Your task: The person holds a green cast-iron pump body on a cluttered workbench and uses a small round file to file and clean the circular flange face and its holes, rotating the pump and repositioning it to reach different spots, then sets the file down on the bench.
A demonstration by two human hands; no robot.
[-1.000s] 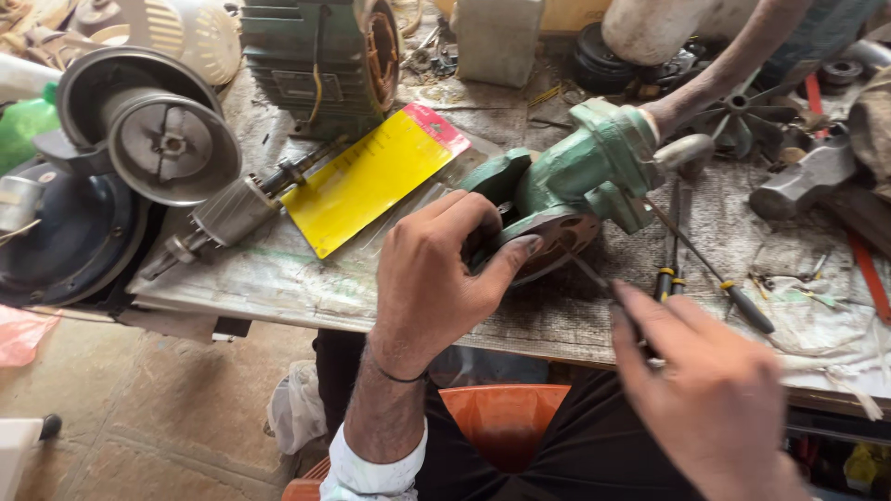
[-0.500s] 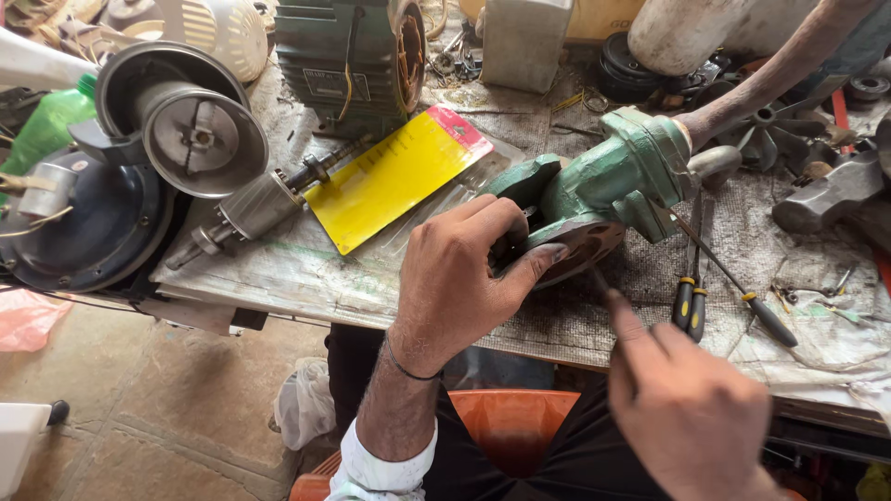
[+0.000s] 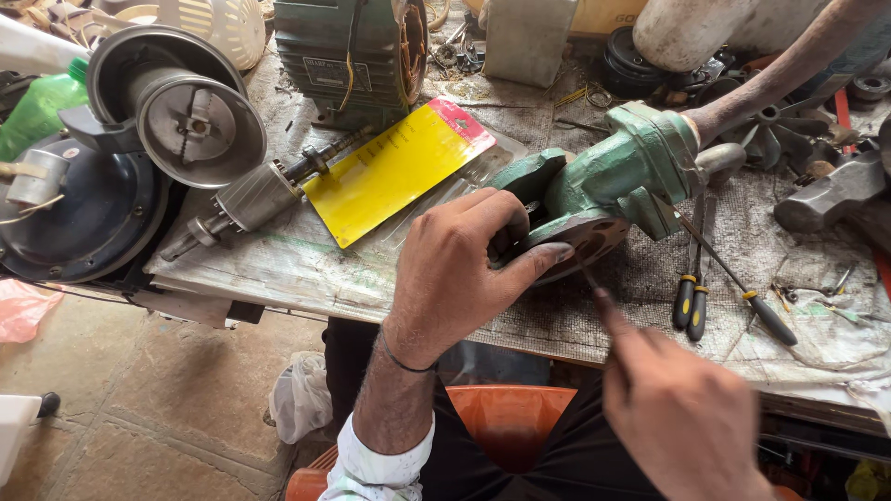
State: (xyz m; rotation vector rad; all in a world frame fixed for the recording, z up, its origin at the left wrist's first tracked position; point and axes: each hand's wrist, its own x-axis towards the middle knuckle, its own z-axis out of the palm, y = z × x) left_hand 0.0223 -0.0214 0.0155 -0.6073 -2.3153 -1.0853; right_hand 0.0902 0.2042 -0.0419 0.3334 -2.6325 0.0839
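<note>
Head view: two hands, left [image 3: 464,269] gripping one green pump housing [image 3: 613,186]; three screwdrivers [image 3: 705,297].

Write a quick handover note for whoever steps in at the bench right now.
Left hand: gripping the green pump body at its round flange, steadying it on the workbench.
Right hand: holds a thin tool, tip at the flange edge.
Nearby: screwdrivers right of the pump, yellow card and rotor shaft to the left.
Done: pump lies on its side.
Left: flange work in progress.
</note>
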